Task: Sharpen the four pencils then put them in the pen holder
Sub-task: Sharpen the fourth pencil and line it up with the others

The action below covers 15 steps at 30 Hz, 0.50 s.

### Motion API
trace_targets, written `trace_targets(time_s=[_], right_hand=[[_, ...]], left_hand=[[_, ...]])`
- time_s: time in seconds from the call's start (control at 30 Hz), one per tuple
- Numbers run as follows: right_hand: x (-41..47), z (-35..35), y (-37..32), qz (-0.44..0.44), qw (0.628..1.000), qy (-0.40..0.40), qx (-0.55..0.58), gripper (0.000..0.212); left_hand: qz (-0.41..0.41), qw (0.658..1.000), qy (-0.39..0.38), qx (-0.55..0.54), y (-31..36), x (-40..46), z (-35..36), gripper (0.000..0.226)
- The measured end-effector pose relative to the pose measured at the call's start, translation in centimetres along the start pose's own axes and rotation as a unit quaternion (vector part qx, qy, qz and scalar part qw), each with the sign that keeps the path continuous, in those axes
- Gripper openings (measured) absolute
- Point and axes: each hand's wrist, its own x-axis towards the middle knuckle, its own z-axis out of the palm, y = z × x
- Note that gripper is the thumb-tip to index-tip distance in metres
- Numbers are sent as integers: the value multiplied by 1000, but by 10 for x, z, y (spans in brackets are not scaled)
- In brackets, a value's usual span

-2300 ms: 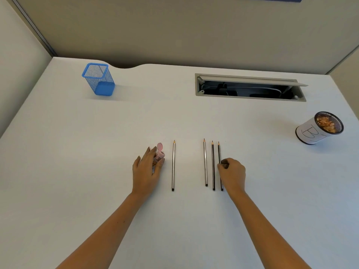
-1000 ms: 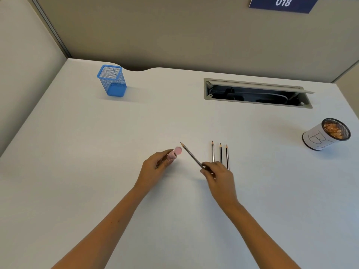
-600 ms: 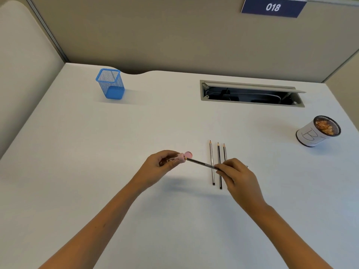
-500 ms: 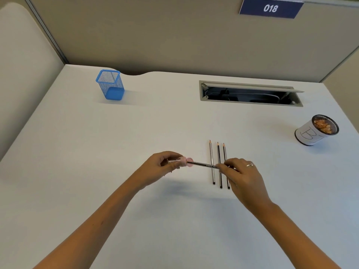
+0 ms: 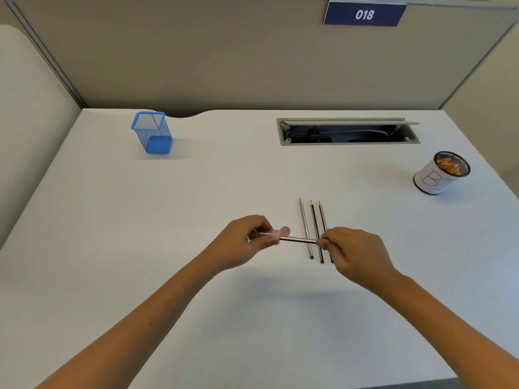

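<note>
While pencil no. 1 [image 5: 297, 239] sits in pink sharpener [image 5: 278, 234], right hand [image 5: 355, 252] and left hand [image 5: 247, 240] fingers clamped on each; 3 pencils [image 5: 311, 220] on tabletop [image 5: 196, 192] unsharpened; blue mesh pen holder [image 5: 153, 133] empty.

- Left hand [image 5: 243, 242]: just left of frame centre, fingers curled and pinched together toward the right, forearm bare, running down to the lower left corner.
- Right hand [image 5: 354, 252]: right of centre, knuckles up, fingertips pinched toward the left, bare forearm running to the lower right corner.
- The 2 hands face each other, apart.
</note>
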Motion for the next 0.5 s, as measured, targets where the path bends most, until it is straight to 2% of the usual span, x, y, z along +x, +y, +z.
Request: trace_targets(time_s=[0.07, 0.13, 0.17, 0.27, 0.33, 0.4, 0.5], right_hand=[[-1, 1, -2, 68, 991, -93, 66, 35], [-5, 1, -5, 114, 969, -117, 183, 40], [-6, 1, -4, 120, 961, -115, 221, 36], [-9, -7, 0, 63, 970, -108, 210, 13], [-8, -15, 7, -40, 987, -61, 144, 7], [-6, -20, 14, -145, 989, 28, 4, 8], [2, -22, 24, -194, 966, 130, -108, 7]], left_hand=[[105, 992, 42, 48, 1, 1, 4, 11], [166, 981, 47, 90, 3, 3, 5, 15], [168, 981, 38, 91, 3, 4, 5, 14], [84, 995, -27, 36, 2, 6, -3, 12], [8, 996, -89, 15, 4, 9, -9, 22], [-64, 982, -169, -47, 10, 11, -14, 38], [-139, 936, -291, -139, 25, 16, -10, 39]])
